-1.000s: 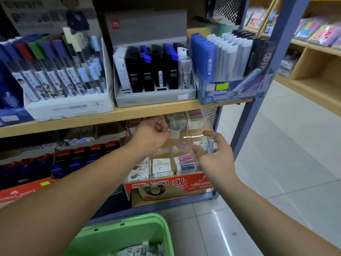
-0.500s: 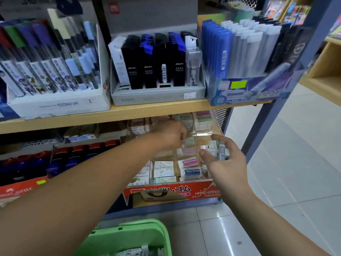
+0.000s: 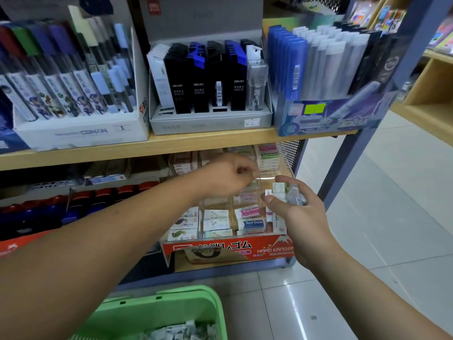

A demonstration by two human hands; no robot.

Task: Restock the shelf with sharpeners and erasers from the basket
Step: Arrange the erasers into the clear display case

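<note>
Packs [image 3: 280,191] of small things sit in the right hand [image 3: 301,217], which curls round them near the right end of the bottom shelf [image 3: 232,271]. Their long sides run up and down. The left hand [image 3: 228,176] reaches into the clear eraser rack [image 3: 215,219] with curled fingers; I cannot tell if it holds anything. The green basket [image 3: 171,305] below holds more packs.

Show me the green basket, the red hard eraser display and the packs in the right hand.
green basket [image 3: 157,312], head view, on its inner back wall.
red hard eraser display [image 3: 228,249], head view, on its front panel.
packs [image 3: 279,190], head view, on the white one gripped by the right hand [image 3: 304,217].
</note>
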